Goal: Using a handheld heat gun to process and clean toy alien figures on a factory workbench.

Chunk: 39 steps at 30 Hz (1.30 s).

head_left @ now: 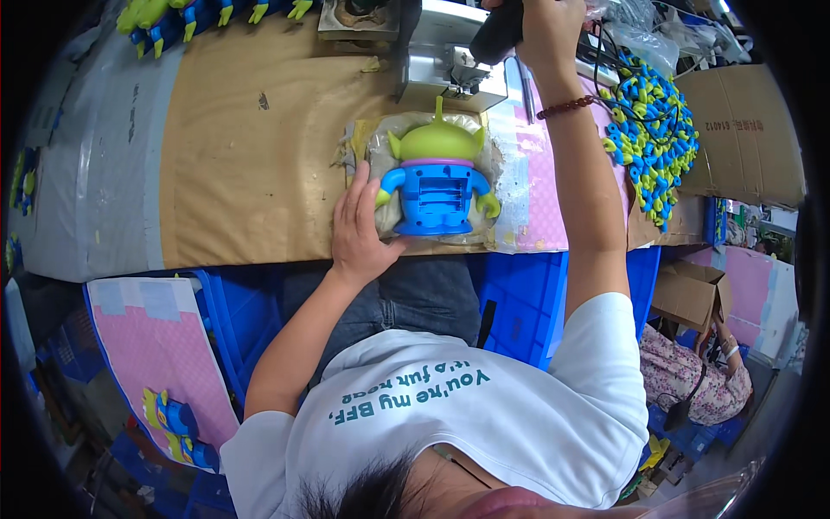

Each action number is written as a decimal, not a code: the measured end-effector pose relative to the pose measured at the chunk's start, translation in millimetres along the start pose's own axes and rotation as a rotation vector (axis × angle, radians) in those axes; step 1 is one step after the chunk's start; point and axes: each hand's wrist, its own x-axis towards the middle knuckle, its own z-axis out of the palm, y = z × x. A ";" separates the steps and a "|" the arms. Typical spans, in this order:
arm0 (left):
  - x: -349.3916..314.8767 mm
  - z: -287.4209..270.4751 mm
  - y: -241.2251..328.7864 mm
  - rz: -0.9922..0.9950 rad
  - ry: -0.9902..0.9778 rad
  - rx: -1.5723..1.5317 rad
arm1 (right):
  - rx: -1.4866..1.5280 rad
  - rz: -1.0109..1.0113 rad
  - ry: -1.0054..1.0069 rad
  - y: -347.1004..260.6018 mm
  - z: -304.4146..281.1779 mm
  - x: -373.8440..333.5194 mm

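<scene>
A green-and-blue alien toy figure (437, 182) lies with its back up in a plastic-lined bed (373, 143) on the bench. Its head is green with a single antenna, and an open rectangular compartment shows in its blue back. My left hand (359, 227) rests beside the toy with fingers spread, the fingertips at its green hand and blue arm. Up at the far edge, my right hand (549, 35) is closed around a black cylindrical tool (499, 35) whose exact kind I cannot make out. Below that tool stands a silver metal box-like fixture (458, 73).
Small blue and green parts (653, 130) heap at the right by a cardboard box (743, 130). More toy figures (186, 22) line the far left; two others (180, 424) lie on a pink-topped surface (164, 355). Black cables (618, 65) run near my right wrist. Another person (692, 376) is at lower right.
</scene>
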 end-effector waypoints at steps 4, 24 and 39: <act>0.9 -3.3 1.5 -0.003 -0.008 0.008 | 0.081 0.096 -0.037 -13.2 0.3 -14.6; -1.4 -3.8 0.3 -0.002 0.004 -0.007 | 0.357 -0.121 -0.599 -55.3 9.5 -139.5; 1.4 -8.2 4.8 -0.026 0.011 -0.058 | 0.412 -0.301 -0.931 -40.0 17.3 -137.4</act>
